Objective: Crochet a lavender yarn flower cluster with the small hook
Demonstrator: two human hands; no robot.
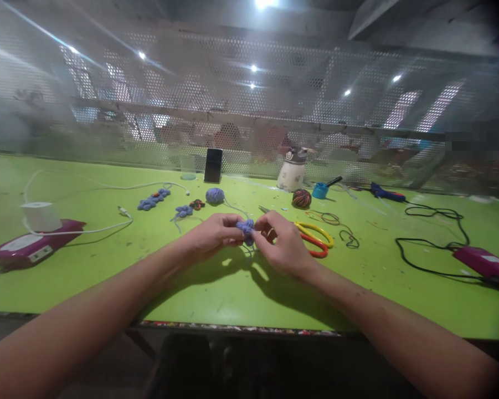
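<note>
Between my two hands, just above the green table, is a small purple-blue yarn piece, bunched like a crocheted flower. My left hand pinches its left side, and my right hand grips its right side with thumb and forefinger. A strand runs from the piece back to a purple-blue yarn ball. Short yarn ends hang below it. Partly hidden behind my right hand lie scissors with yellow and red handles. A second purple-blue flower piece rests left of my hands, beside a dark orange-and-black one.
Farther back stand a phone, a clear cup and a white bottle. A multicoloured yarn ball, a blue tape roll and a glue gun lie right. Power strips with cables flank both sides of the table.
</note>
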